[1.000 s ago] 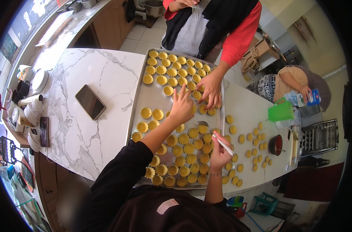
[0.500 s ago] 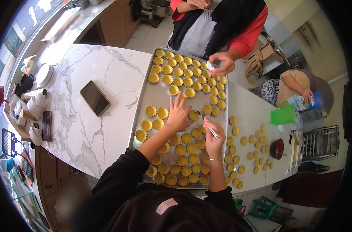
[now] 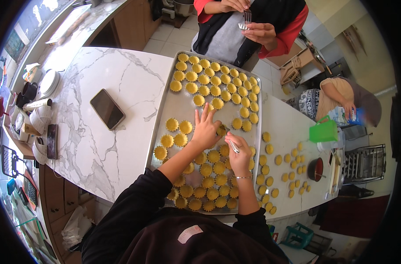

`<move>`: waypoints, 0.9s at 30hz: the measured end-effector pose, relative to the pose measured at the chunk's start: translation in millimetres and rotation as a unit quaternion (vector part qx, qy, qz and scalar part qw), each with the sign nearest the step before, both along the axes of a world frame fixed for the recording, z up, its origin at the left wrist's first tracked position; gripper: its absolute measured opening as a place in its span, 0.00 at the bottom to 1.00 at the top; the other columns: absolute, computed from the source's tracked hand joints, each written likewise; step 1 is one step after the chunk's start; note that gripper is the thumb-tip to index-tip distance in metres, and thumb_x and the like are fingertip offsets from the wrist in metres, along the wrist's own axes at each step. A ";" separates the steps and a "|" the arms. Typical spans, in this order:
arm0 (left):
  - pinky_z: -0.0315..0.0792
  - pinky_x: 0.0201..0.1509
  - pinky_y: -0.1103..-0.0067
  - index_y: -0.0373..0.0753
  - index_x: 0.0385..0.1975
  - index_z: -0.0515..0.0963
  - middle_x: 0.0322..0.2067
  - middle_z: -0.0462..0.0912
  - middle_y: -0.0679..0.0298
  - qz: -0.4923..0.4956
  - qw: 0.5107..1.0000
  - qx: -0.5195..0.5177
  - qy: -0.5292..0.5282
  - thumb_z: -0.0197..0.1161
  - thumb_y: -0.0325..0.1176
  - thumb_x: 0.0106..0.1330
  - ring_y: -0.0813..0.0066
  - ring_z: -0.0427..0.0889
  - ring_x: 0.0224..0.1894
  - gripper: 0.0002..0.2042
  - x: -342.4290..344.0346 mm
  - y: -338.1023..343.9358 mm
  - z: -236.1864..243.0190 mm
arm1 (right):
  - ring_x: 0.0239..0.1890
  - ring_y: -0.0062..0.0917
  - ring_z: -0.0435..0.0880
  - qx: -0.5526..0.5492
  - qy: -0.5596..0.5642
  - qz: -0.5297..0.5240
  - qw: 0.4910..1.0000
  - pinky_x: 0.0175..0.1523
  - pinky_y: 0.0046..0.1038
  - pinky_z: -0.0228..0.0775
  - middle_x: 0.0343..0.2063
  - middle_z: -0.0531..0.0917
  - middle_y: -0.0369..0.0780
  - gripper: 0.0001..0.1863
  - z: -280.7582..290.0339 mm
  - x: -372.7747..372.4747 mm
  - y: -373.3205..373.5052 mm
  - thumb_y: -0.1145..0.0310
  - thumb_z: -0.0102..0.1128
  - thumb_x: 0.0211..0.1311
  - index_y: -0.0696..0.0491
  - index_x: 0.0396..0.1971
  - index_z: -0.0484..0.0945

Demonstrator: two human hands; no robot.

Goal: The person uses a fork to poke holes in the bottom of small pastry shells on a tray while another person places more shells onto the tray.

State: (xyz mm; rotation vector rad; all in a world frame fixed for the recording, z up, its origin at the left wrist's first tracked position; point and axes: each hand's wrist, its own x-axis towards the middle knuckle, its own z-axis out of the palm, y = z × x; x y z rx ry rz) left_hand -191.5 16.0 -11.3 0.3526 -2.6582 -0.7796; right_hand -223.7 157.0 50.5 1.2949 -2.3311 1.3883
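Observation:
A yellow, fluted tart shell (image 3: 222, 129) sits between the thumb and index finger of my left hand (image 3: 205, 132). The hand's other fingers are stretched out over the metal baking tray (image 3: 158, 127). My right hand (image 3: 240, 157) is closed around a fork (image 3: 234, 146), its tines at that shell. Rows of similar tart shells (image 3: 203, 79) fill the far part of the tray. More tart shells (image 3: 206, 170) stand in its near part, some under my forearms, and a small group (image 3: 180, 140) lies left of my left hand.
Across the tray a person's hands (image 3: 261, 33) hold a fork and a small silver mould. Several round yellow pieces (image 3: 278, 160) lie on the counter to the right, with a dark bowl (image 3: 315, 169) and a green jug (image 3: 322, 131) beyond. A phone (image 3: 108, 110) rests on the marble at left.
My right hand and fork have shifted slightly up and left, against the shell. The other person's hands have come together, with fork and mould now meeting. My left hand has barely moved.

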 end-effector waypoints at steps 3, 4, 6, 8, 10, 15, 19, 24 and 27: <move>0.39 0.66 0.42 0.42 0.37 0.79 0.60 0.61 0.53 0.002 1.000 -0.001 0.001 0.70 0.41 0.45 0.46 0.40 0.70 0.19 -0.8 0.2 -0.9 | 0.39 0.30 0.84 0.022 0.055 0.014 0.998 0.39 0.25 0.79 0.32 0.82 0.44 0.08 -1.8 -3.4 1.1 0.83 0.58 0.55 0.58 0.35 0.78; 0.39 0.66 0.42 0.42 0.37 0.79 0.60 0.61 0.53 0.002 1.000 -0.001 0.002 0.70 0.41 0.45 0.46 0.40 0.70 0.19 -1.0 0.0 -0.9 | 0.39 0.30 0.84 0.022 0.056 0.015 0.998 0.39 0.25 0.79 0.32 0.82 0.44 0.08 -1.2 -3.2 1.0 0.83 0.58 0.55 0.58 0.35 0.78; 0.38 0.66 0.41 0.42 0.37 0.80 0.60 0.61 0.53 0.003 1.000 0.002 -0.004 0.70 0.41 0.44 0.47 0.39 0.70 0.18 -1.5 0.1 -0.9 | 0.41 0.34 0.84 0.021 0.009 0.003 1.000 0.43 0.30 0.78 0.33 0.82 0.44 0.09 -0.1 -1.9 1.2 0.84 0.56 0.54 0.57 0.34 0.79; 0.38 0.66 0.41 0.42 0.36 0.80 0.60 0.60 0.53 0.005 1.000 -0.001 -0.008 0.70 0.40 0.44 0.46 0.39 0.70 0.18 -1.7 -0.8 1.2 | 0.42 0.34 0.84 0.007 0.002 -0.004 1.000 0.43 0.29 0.78 0.33 0.82 0.44 0.09 2.3 -1.5 3.5 0.84 0.57 0.54 0.57 0.34 0.79; 0.37 0.66 0.41 0.42 0.35 0.80 0.60 0.60 0.53 0.006 1.000 -0.003 -0.013 0.70 0.40 0.44 0.46 0.39 0.70 0.18 -1.9 -0.6 3.5 | 0.42 0.34 0.84 -0.006 -0.006 -0.012 1.000 0.43 0.29 0.78 0.33 0.82 0.44 0.09 5.1 -0.1 5.9 0.84 0.57 0.54 0.57 0.34 0.79; 0.37 0.67 0.42 0.44 0.39 0.81 0.60 0.61 0.53 0.010 0.999 -0.021 -0.049 0.72 0.42 0.43 0.47 0.40 0.70 0.21 -1.5 -2.1 7.9 | 0.42 0.33 0.83 -0.012 -0.008 -0.013 1.000 0.44 0.28 0.79 0.34 0.82 0.44 0.10 17.3 8.2 4.4 0.84 0.60 0.52 0.57 0.34 0.79; 0.37 0.67 0.42 0.44 0.38 0.81 0.60 0.61 0.54 0.009 0.999 -0.016 -0.047 0.72 0.42 0.43 0.47 0.40 0.70 0.21 -1.4 -0.8 8.2 | 0.42 0.33 0.83 0.004 0.029 0.000 1.000 0.43 0.28 0.79 0.34 0.82 0.43 0.10 12.3 5.7 5.4 0.83 0.60 0.52 0.57 0.35 0.79; 0.37 0.67 0.42 0.44 0.38 0.81 0.60 0.61 0.53 0.011 0.999 -0.015 -0.042 0.72 0.42 0.43 0.47 0.39 0.70 0.20 -1.6 0.0 6.2 | 0.42 0.32 0.83 0.022 0.013 0.003 1.000 0.44 0.29 0.77 0.34 0.82 0.42 0.09 3.1 6.4 4.5 0.83 0.59 0.52 0.57 0.34 0.79; 0.37 0.67 0.42 0.43 0.37 0.81 0.60 0.61 0.54 0.012 0.999 -0.024 -0.038 0.72 0.42 0.43 0.47 0.39 0.70 0.19 -1.7 0.7 5.9 | 0.42 0.32 0.83 0.031 0.007 -0.008 0.999 0.44 0.29 0.77 0.34 0.82 0.41 0.10 4.3 9.2 2.1 0.85 0.58 0.51 0.57 0.33 0.80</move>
